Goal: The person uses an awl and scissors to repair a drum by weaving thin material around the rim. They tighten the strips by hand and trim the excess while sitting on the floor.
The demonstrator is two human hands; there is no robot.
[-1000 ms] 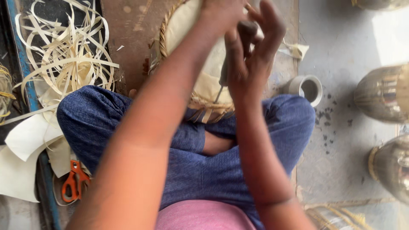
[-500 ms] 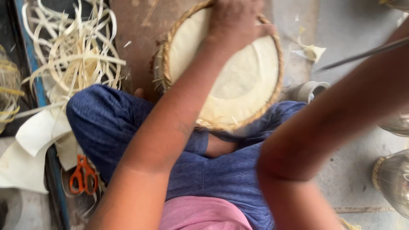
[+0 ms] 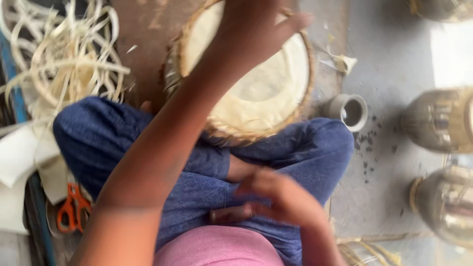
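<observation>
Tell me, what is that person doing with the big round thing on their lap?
A person sits cross-legged on the floor in blue jeans. Their left hand rests on top of a round drum with a pale skin and a woven rim, which leans on their legs. Their right hand is low by the lap, blurred, so I cannot tell if it holds anything. Pale strips and orange scissors lie to one side, a small grey cup to the other.
</observation>
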